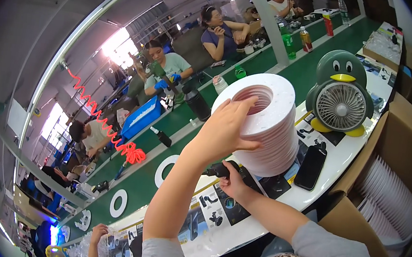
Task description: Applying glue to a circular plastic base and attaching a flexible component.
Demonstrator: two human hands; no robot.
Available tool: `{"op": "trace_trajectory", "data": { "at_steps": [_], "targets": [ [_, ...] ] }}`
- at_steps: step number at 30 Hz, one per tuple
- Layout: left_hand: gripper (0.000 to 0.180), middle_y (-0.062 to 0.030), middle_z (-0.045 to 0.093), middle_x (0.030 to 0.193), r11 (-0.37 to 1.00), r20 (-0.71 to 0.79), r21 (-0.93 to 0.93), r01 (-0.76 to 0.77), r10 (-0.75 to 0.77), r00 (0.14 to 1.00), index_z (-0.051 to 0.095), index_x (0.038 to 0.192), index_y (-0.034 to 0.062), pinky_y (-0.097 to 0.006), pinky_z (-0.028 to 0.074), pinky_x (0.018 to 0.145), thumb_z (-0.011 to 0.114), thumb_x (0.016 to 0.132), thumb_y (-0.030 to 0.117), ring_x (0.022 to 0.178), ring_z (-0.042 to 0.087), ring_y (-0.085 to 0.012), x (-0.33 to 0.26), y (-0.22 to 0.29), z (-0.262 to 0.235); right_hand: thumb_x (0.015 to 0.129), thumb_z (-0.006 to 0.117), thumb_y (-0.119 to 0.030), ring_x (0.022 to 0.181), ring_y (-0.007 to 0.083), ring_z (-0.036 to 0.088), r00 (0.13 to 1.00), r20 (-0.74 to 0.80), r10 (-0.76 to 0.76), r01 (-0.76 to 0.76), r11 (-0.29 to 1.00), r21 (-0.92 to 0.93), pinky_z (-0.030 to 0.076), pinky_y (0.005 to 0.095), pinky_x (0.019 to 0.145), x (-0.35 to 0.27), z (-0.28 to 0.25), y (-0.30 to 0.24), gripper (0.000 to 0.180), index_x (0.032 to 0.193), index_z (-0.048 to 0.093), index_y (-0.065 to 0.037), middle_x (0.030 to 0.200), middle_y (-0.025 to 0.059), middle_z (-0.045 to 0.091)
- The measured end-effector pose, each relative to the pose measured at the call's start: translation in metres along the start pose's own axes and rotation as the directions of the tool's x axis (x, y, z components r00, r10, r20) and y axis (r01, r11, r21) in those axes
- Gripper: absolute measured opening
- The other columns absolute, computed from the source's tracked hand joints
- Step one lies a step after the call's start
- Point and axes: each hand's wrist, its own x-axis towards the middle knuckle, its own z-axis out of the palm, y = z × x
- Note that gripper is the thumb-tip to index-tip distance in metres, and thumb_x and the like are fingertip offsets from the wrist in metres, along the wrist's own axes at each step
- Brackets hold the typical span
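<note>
A tall stack of flat white rings point(267, 145) stands on the table in front of me. My left hand point(227, 123) is on top of it, fingers reaching into the centre hole and thumb at the outer edge, closed on the top white ring point(282, 94). Lower down, beside the stack, my right hand point(234, 183) grips a small black part point(218, 170) with a rounded end; its exact kind is unclear. Another white ring point(165, 170) lies flat, partly behind my left forearm.
A green penguin-shaped fan point(342, 101) and a black phone point(311, 166) sit right of the stack. Another white ring point(118, 203) lies farther left. An open carton point(393, 134) at right holds more stacked rings. A red coiled hose point(134, 154) hangs at left. Several people work across the table.
</note>
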Motion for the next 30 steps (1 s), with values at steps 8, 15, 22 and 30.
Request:
{"op": "trace_trajectory", "data": {
  "at_steps": [8,15,22,30],
  "targets": [
    [0.075,-0.0176,0.062,0.122,0.984,0.258,-0.058,0.166,-0.146,0.955,0.054,0.131,0.0102,-0.041,0.043,0.100,0.085,0.065,0.027,0.114,0.056,-0.0351,0.019,0.009,-0.008,0.084,0.076,-0.039,0.041,0.0090,0.037,0.999,-0.036,-0.005,0.006,1.000,0.025,0.027,0.0212,0.040,0.002,0.001,-0.003,0.041,0.072,0.046,-0.014,0.055,-0.0029,0.038],
    [0.075,-0.0186,0.068,0.110,0.994,0.225,-0.084,0.073,-0.052,0.973,0.056,0.128,0.0068,-0.042,0.043,0.098,0.087,0.063,0.027,0.106,0.060,-0.0379,0.020,-0.002,-0.006,0.084,0.076,-0.039,0.042,0.0091,0.036,0.999,-0.031,0.012,-0.011,0.999,0.030,0.027,0.0218,0.041,0.004,-0.001,-0.002,0.041,0.072,0.045,-0.014,0.056,-0.0027,0.037],
    [0.081,-0.0198,0.068,0.107,0.985,0.218,-0.150,0.080,-0.046,0.975,0.057,0.128,0.0067,-0.044,0.044,0.096,0.090,0.057,0.028,0.102,0.061,-0.0374,0.024,-0.003,-0.011,0.087,0.073,-0.037,0.041,0.0092,0.036,1.000,-0.007,0.018,-0.018,0.999,0.035,0.026,0.0222,0.041,0.006,-0.004,-0.001,0.036,0.074,0.048,-0.015,0.055,-0.0027,0.038],
    [0.086,-0.0144,0.066,0.115,0.981,0.019,-0.001,0.192,-0.192,0.981,0.058,0.131,0.0129,-0.042,0.046,0.096,0.091,0.052,0.017,0.107,0.060,-0.0341,-0.005,0.006,-0.034,0.088,0.072,-0.036,0.041,0.0088,0.036,0.999,-0.029,0.026,-0.026,1.000,0.007,0.026,0.0233,0.043,0.006,-0.003,-0.001,0.032,0.077,0.050,-0.016,0.055,-0.0025,0.040]
  ]
}}
